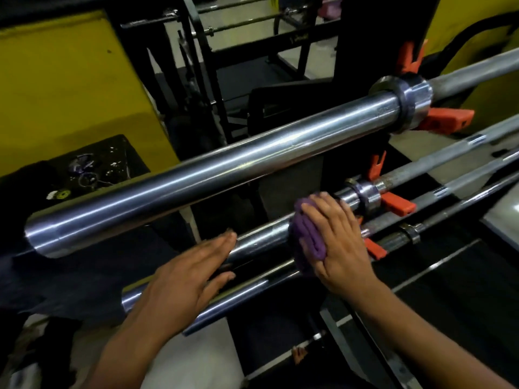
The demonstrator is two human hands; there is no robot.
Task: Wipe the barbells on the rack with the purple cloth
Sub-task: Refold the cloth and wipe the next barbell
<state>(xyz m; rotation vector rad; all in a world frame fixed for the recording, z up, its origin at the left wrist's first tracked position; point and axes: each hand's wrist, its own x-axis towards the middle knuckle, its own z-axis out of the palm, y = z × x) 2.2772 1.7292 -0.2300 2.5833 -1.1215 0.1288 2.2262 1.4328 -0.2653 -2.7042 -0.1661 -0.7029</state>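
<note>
Several steel barbells lie across a black rack with orange hooks [398, 204]. The top barbell sleeve [213, 169] runs wide and shiny across the middle of the view. Below it lies a second barbell sleeve [261, 237]. My right hand [334, 242] holds a folded purple cloth [306, 237] wrapped against this second sleeve, close to its collar [365, 197]. My left hand [182, 279] rests flat with straight fingers on the same sleeve, nearer its free end. A third, thinner barbell [241, 299] lies under both hands.
A yellow padded block [70, 88] stands at the left, with a black box of small odds and ends [92, 169] beside it. More bars and black frame [252, 21] stand behind. Thin bars [455, 189] extend to the right. Light floor shows at the bottom.
</note>
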